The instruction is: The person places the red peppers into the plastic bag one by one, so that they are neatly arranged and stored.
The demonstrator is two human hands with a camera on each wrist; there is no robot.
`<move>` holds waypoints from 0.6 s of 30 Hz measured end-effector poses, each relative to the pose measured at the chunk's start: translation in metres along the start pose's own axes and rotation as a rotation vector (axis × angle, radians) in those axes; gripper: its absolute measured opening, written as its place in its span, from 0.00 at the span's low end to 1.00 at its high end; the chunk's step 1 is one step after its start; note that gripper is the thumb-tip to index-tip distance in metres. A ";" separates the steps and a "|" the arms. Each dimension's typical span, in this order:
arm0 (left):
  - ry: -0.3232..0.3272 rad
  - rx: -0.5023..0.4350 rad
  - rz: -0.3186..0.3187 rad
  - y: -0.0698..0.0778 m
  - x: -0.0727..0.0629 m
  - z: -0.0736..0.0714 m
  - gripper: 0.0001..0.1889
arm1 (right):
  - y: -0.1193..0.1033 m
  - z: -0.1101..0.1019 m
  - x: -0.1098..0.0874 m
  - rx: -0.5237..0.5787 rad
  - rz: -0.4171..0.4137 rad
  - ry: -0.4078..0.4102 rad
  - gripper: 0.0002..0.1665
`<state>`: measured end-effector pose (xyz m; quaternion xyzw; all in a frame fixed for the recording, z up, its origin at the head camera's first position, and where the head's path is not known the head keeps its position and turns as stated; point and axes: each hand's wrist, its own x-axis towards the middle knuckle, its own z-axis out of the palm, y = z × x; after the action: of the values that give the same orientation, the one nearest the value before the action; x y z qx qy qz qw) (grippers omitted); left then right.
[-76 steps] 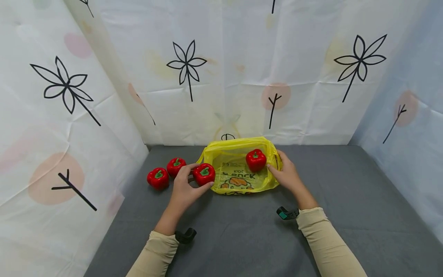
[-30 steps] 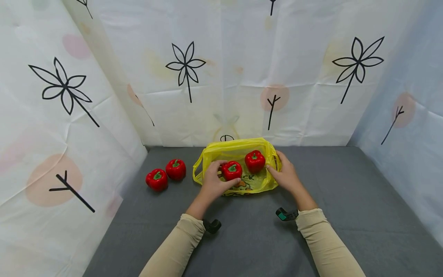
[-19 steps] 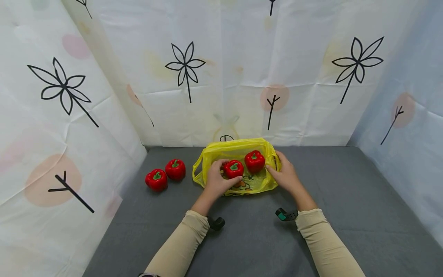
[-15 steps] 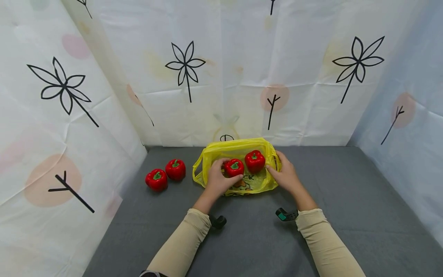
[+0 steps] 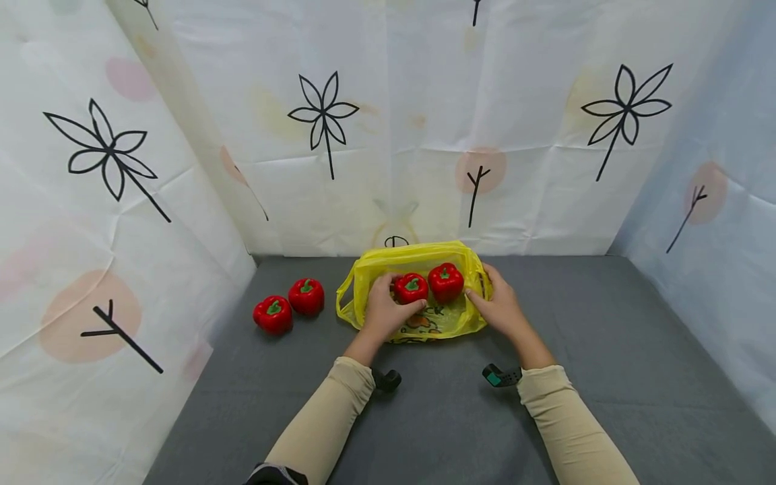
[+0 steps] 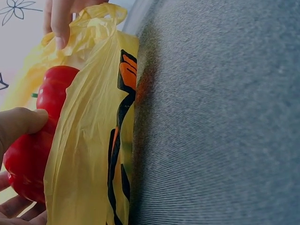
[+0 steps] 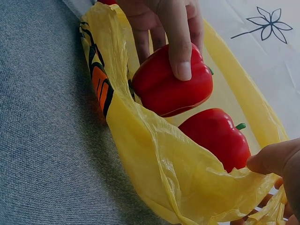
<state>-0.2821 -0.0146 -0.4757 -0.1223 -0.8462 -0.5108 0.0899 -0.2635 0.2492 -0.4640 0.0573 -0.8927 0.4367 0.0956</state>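
My left hand [image 5: 386, 309] grips a red bell pepper [image 5: 411, 288] between thumb and fingers, inside the mouth of a yellow plastic bag [image 5: 376, 259]. Close to its right, a second bell pepper [image 7: 215, 136] lies in the bag. At the bag's right end my right hand [image 5: 502, 304] pinches the thin plastic, its thumb right by that second pepper. In the left wrist view, the thumb presses on the side of the held pepper [image 6: 35, 150], and the bag's front wall hides part of it.
Two more red bell peppers, one nearer [image 5: 273, 315] and one farther [image 5: 306, 297], stand on the grey cloth-covered table [image 5: 442, 417] left of the bag. A white patterned curtain [image 5: 400, 135] closes off the back and sides.
My left hand has carried its bell pepper from beside the bag's left edge rightward into the bag, close to the other pepper. My right hand stays on the bag's right end.
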 end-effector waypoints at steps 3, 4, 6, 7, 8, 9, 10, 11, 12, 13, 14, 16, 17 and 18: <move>0.002 0.005 -0.018 0.000 0.002 0.000 0.36 | 0.000 0.000 0.000 0.007 0.000 -0.003 0.42; 0.004 0.005 -0.022 0.000 0.003 0.001 0.36 | 0.000 0.000 0.000 0.008 -0.002 -0.003 0.42; 0.005 0.009 -0.029 0.000 0.005 0.002 0.36 | 0.000 -0.001 0.000 0.013 -0.005 -0.002 0.42; 0.006 0.008 -0.031 0.000 0.007 0.002 0.36 | 0.000 -0.001 0.000 0.014 -0.007 -0.003 0.42; 0.006 0.009 -0.034 -0.001 0.008 0.003 0.36 | 0.000 -0.001 0.000 0.015 -0.007 -0.003 0.42; 0.007 0.008 -0.035 -0.001 0.009 0.004 0.36 | 0.000 -0.001 0.000 0.015 -0.008 -0.004 0.42; 0.006 0.007 -0.037 -0.002 0.010 0.004 0.36 | 0.000 -0.001 0.000 0.014 -0.006 -0.004 0.42; 0.006 0.006 -0.037 -0.003 0.010 0.005 0.36 | 0.000 -0.001 0.000 0.013 -0.004 -0.005 0.42; 0.006 0.004 -0.036 -0.003 0.011 0.006 0.36 | 0.000 -0.001 0.000 0.013 -0.002 -0.006 0.42; 0.005 0.002 -0.035 -0.004 0.012 0.007 0.36 | 0.000 -0.001 0.000 0.011 -0.001 -0.006 0.42; 0.005 0.001 -0.033 -0.005 0.012 0.007 0.36 | 0.000 -0.001 0.000 0.010 0.000 -0.006 0.42; 0.005 -0.005 -0.029 -0.005 0.013 0.009 0.36 | 0.000 -0.001 0.000 0.010 0.000 -0.006 0.42; 0.005 -0.004 -0.030 -0.006 0.014 0.009 0.36 | 0.000 0.000 0.000 0.009 -0.001 -0.006 0.42; 0.006 -0.005 -0.031 -0.006 0.015 0.010 0.36 | -0.001 0.000 0.000 0.008 -0.001 -0.005 0.42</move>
<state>-0.2980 -0.0067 -0.4813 -0.1078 -0.8465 -0.5145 0.0841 -0.2637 0.2490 -0.4633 0.0593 -0.8911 0.4402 0.0933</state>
